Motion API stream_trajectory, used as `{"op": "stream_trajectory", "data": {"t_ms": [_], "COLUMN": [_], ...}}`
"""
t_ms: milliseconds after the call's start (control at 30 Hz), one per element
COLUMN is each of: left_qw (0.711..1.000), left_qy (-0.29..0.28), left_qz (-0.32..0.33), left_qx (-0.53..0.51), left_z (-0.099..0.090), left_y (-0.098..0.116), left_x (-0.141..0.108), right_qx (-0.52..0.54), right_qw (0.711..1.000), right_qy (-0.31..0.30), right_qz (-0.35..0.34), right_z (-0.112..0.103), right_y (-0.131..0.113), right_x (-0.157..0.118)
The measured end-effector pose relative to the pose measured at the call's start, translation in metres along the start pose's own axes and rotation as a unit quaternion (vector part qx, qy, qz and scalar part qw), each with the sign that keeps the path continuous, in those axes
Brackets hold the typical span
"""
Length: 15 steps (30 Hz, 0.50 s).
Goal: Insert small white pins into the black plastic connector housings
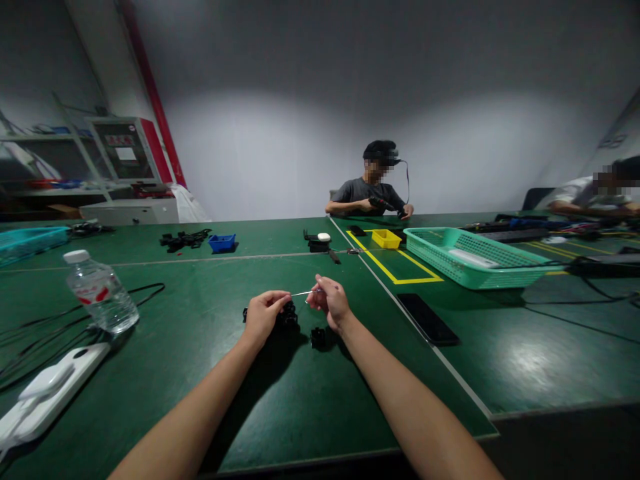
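A thin silvery metal rod spans the gap between my two hands above the green table. My left hand pinches its left end between thumb and fingertips. The other end is in the curled fingers of my right hand, where a small shiny bit also shows, too small to name. Beneath and beside my left hand lies a cluster of black parts, partly hidden by the hand. One small black block-like part rests on the table below my right hand.
A phone and a green basket lie to the right. Farther back are a yellow bin, a blue bin and black parts. At left stand a water bottle and a power strip. A co-worker sits opposite.
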<state>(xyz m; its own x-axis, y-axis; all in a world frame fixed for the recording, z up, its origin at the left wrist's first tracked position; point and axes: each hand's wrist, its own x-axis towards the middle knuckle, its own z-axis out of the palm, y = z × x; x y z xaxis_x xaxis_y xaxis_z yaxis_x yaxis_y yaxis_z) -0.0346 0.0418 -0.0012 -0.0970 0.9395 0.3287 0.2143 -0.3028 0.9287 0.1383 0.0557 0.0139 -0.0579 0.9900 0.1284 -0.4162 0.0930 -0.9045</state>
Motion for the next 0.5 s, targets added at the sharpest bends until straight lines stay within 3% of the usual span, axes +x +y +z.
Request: {"op": "stream_trajectory", "data": {"t_ms": [233,500], "left_qw": [1.0,1.0], "left_qy": [0.006,-0.007], "left_qz": [-0.01,-0.008], "left_qx": [-0.011,-0.015], "left_z": [0.0012,0.0022], "left_y": [0.0019,0.0038], "left_x": [-0.0015,-0.0022], "right_qx": [0.011,0.01], "right_qw": [0.999,1.0], "right_qy": [0.04,0.022], "right_qz": [0.002,0.015], "right_z": [0.0007,0.0005], "right_y": [-0.0015,-0.0011], "right_x": [-0.0004,-0.0002]}}
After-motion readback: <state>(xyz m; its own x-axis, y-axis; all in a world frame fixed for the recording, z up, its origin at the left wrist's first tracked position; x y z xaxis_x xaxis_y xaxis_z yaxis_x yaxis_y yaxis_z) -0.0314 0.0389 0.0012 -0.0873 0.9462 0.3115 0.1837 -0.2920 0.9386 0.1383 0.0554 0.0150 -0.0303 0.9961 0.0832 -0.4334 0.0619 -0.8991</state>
